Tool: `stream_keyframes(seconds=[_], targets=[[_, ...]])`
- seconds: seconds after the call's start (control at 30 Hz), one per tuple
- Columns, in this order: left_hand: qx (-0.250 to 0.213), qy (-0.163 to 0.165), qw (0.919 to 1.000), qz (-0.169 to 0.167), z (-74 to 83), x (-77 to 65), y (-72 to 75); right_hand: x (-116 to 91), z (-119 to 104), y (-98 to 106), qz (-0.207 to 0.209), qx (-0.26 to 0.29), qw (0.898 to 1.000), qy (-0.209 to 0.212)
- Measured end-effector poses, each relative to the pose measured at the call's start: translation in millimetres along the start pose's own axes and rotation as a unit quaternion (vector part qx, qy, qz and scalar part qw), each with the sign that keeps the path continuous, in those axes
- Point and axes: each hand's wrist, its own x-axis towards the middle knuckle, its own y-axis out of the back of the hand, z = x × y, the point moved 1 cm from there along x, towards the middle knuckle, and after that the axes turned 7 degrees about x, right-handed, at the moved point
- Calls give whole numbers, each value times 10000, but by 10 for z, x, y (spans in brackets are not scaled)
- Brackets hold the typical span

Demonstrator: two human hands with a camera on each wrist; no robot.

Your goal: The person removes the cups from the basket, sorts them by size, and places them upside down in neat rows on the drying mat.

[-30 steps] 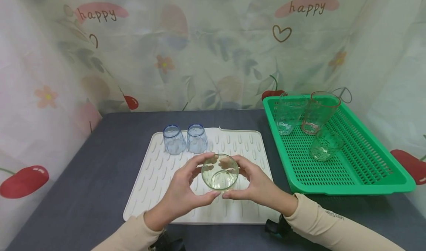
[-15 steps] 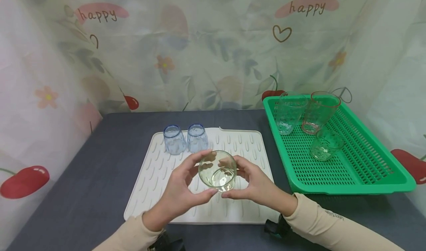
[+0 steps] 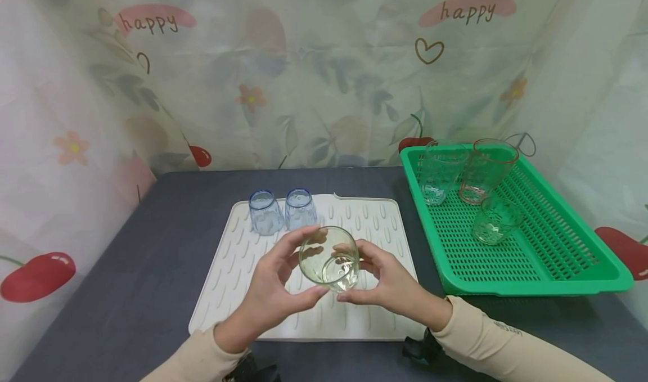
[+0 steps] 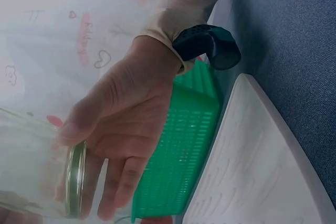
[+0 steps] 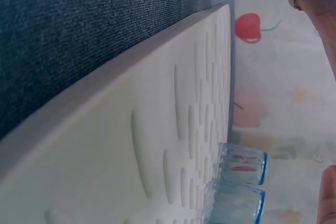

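Observation:
A pale yellow-green glass [image 3: 329,256] is held between both hands above the white mat. Its mouth faces up and tilts toward the head camera. My left hand [image 3: 275,283] grips its left side, fingers behind and thumb in front. On the other side, my right hand [image 3: 387,278] grips it with curled fingers and thumb. In the left wrist view, my right hand [image 4: 123,114] meets the glass [image 4: 31,166] near its thick base. The right wrist view shows little of my left hand [image 5: 320,3]; the held glass is out of that frame.
Two blue glasses [image 3: 266,216] stand at the back left of the ridged white mat [image 3: 223,292], apparently upside down. At right, a green basket [image 3: 536,287] holds a tall clear glass [image 3: 439,171], a red-rimmed glass [image 3: 483,171] and a short greenish glass [image 3: 495,224]. A patterned curtain surrounds the table.
The held glass has moved slightly left and up and tilted, showing more of its base. My left hand has shifted a little left with it; my right hand has barely moved.

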Motion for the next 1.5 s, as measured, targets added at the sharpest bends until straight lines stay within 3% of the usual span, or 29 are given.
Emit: stream_keyframes(seconds=[0.3, 0.53, 0.77, 0.9, 1.0, 1.13, 1.27, 1.4, 1.5], targets=[[-328, 215, 9992, 79, 34, -1, 65, -28, -77, 57, 22, -25, 9988, 488], [-492, 413, 9979, 78, -4, -41, 128, -40, -183, 136, 262, -225, 9972, 657], [-672, 1112, 9915, -68, -43, -102, 123, -43, -298, 176, 463, -92, 9948, 902], [-644, 1335, 9885, -291, -52, -120, 113, -44, -366, 184, 597, 7, 9938, 938], [-332, 1400, 9883, -500, -55, -135, 128, -30, -397, 198, 630, 108, 9921, 1084], [421, 1293, 9879, -741, -65, -151, 184, 15, -454, 249, 590, 246, 9866, 1498], [1188, 1134, 9838, -722, -68, -172, 291, 67, -575, 327, 619, 183, 9876, 1431], [2132, 1328, 9656, -674, -52, -210, 431, 124, -699, 391, 683, -177, 9909, 1143], [2788, 1784, 9399, -842, -33, -255, 531, 175, -748, 425, 720, -493, 9914, 972]])
